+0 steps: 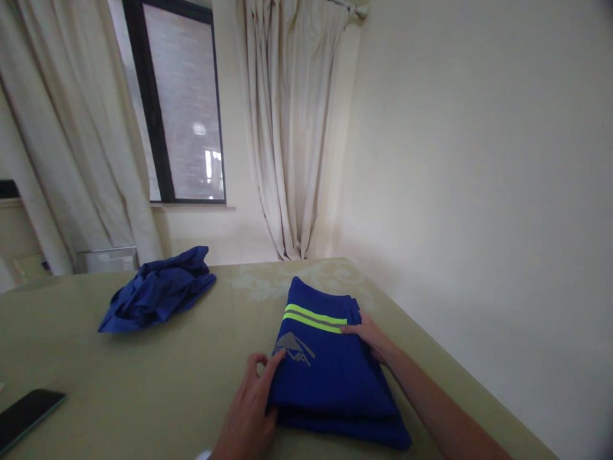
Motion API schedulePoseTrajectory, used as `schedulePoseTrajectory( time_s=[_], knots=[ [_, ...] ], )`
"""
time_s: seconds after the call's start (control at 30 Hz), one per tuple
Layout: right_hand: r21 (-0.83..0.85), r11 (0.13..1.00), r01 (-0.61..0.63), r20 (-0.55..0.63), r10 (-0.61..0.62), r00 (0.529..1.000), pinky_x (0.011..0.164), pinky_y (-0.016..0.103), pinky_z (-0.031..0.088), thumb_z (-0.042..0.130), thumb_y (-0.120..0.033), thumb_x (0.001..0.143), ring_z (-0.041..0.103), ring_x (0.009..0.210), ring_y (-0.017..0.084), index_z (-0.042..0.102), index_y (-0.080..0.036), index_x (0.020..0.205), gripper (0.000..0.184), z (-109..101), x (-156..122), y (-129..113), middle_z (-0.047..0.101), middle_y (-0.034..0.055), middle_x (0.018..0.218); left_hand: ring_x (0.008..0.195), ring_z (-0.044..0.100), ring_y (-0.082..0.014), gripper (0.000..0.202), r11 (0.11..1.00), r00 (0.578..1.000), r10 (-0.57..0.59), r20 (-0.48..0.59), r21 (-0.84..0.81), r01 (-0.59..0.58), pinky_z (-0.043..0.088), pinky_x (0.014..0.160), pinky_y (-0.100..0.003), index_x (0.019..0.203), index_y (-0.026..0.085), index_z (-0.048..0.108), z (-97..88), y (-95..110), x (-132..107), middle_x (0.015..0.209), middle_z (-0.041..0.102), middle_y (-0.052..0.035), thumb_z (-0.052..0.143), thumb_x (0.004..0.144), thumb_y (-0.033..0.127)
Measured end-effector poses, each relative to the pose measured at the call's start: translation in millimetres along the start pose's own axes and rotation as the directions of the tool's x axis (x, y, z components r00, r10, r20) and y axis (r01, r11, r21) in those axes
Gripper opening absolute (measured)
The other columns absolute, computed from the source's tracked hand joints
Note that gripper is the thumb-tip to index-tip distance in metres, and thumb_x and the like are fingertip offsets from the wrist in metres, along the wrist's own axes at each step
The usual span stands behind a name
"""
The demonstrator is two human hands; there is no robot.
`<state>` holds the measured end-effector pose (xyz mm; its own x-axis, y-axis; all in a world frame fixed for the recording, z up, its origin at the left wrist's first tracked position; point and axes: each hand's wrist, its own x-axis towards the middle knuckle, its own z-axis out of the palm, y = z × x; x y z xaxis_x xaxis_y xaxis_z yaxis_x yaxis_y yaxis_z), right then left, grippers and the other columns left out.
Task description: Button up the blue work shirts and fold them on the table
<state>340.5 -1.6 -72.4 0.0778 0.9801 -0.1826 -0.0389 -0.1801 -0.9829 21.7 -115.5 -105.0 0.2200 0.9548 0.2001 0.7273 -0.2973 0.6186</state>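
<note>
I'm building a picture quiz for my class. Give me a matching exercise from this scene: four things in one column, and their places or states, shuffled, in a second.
Things:
1 folded blue garment
2 crumpled blue garment
3 phone
4 curtain

Places or states:
A hangs beside the window
B lies flat between the left hand and the right hand
C at the near left edge of the table
D heaped at the far left

Pairs: 1-B; 2-D; 3-C; 4-A

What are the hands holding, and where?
Both touch the folded blue garment: left hand at its left edge, right hand at its right edge; grip unclear.
</note>
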Motion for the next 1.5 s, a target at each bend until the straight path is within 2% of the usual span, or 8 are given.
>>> schedulePoseTrajectory(
  time_s=[0.3,0.5,0.67,0.87,1.03,1.17,1.33,1.5],
  knots=[
    [0.003,0.997,0.079,0.049,-0.079,0.996,0.086,0.042,0.061,0.080,-0.018,0.060,0.074,0.099,0.029,0.061,-0.022,0.123,0.066,2,-15,-1,0.076,0.0091,0.115,0.126,0.057,-0.0258,0.084,0.857,0.997,0.024,0.069,0.513,-0.056,0.047,0.107,-0.043,0.153,0.036,0.044,-25.0,-1,10,0.142,0.057,-0.0086,0.030,0.084,-0.009],
    [0.019,1.000,-0.007,0.135,0.004,0.991,0.094,0.044,0.060,0.082,-0.019,0.065,0.074,0.102,0.030,0.069,-0.020,0.114,0.051,-7,-20,-6,0.077,0.0107,0.116,0.142,0.046,-0.0233,0.089,0.816,0.929,0.368,0.028,0.469,-0.338,0.041,0.116,-0.040,0.152,0.044,0.042,-29.6,-37,10,0.161,0.043,0.0068,0.035,0.081,-0.009],
    [0.047,0.997,-0.060,0.192,0.050,0.980,0.095,0.043,0.059,0.082,-0.026,0.072,0.075,0.099,0.029,0.072,-0.017,0.110,0.039,-9,-12,-5,0.078,0.0126,0.111,0.144,0.047,-0.0243,0.080,0.797,0.942,0.327,0.074,0.514,-0.317,0.034,0.122,-0.048,0.145,0.040,0.054,-37.7,-27,12,0.158,0.048,0.0075,0.034,0.083,-0.007],
    [0.036,0.995,-0.090,0.146,0.084,0.986,0.083,0.040,0.062,0.081,-0.025,0.072,0.077,0.080,0.025,0.073,-0.016,0.100,0.030,16,1,-8,0.080,0.0105,0.093,0.143,0.047,-0.0280,0.070,0.694,0.791,0.537,0.294,0.379,-0.612,0.032,0.122,-0.049,0.155,0.027,0.040,7.7,34,13,0.160,0.045,-0.0097,0.054,0.088,0.012],
    [-0.008,0.996,-0.090,0.036,0.091,0.995,0.061,0.032,0.059,0.075,-0.021,0.070,0.072,0.064,0.022,0.072,-0.017,0.090,0.021,21,1,-10,0.077,0.0052,0.073,0.137,0.055,-0.0235,0.053,0.638,0.750,0.645,0.144,0.439,-0.633,0.037,0.118,-0.043,0.154,0.027,0.042,67.0,46,5,0.150,0.057,-0.0072,0.046,0.101,0.020],
    [-0.138,0.989,-0.060,0.005,0.062,0.998,0.054,0.029,0.055,0.068,-0.016,0.066,0.068,0.057,0.021,0.070,-0.018,0.083,0.018,13,5,-1,0.073,0.0023,0.065,0.124,0.065,-0.0187,0.046,0.565,0.655,0.741,0.148,0.391,-0.727,0.046,0.110,-0.032,0.150,0.028,0.047,70.9,49,-4,0.139,0.067,-0.0036,0.046,0.104,0.029],
    [-0.438,0.891,0.122,-0.113,-0.189,0.975,0.085,0.041,0.059,0.066,-0.013,0.063,0.071,0.096,0.029,0.065,-0.018,0.119,0.057,5,5,-9,0.076,0.0065,0.101,0.132,0.059,-0.0221,0.055,0.768,0.818,0.553,0.157,0.285,-0.574,0.039,0.118,-0.040,0.155,0.031,0.041,12.7,54,5,0.150,0.058,-0.0037,0.047,0.102,0.045],
    [-0.744,0.490,0.454,0.056,-0.632,0.773,0.123,0.047,0.026,0.060,-0.028,0.088,0.041,0.143,0.030,0.053,-0.022,0.144,0.056,46,-11,-27,0.053,0.0117,0.150,0.151,0.033,-0.0343,0.069,0.812,0.866,0.453,0.213,0.302,-0.499,0.023,0.124,-0.055,0.160,0.030,0.030,12.2,28,12,0.164,0.035,-0.0125,0.049,0.098,0.056]
  ],
)
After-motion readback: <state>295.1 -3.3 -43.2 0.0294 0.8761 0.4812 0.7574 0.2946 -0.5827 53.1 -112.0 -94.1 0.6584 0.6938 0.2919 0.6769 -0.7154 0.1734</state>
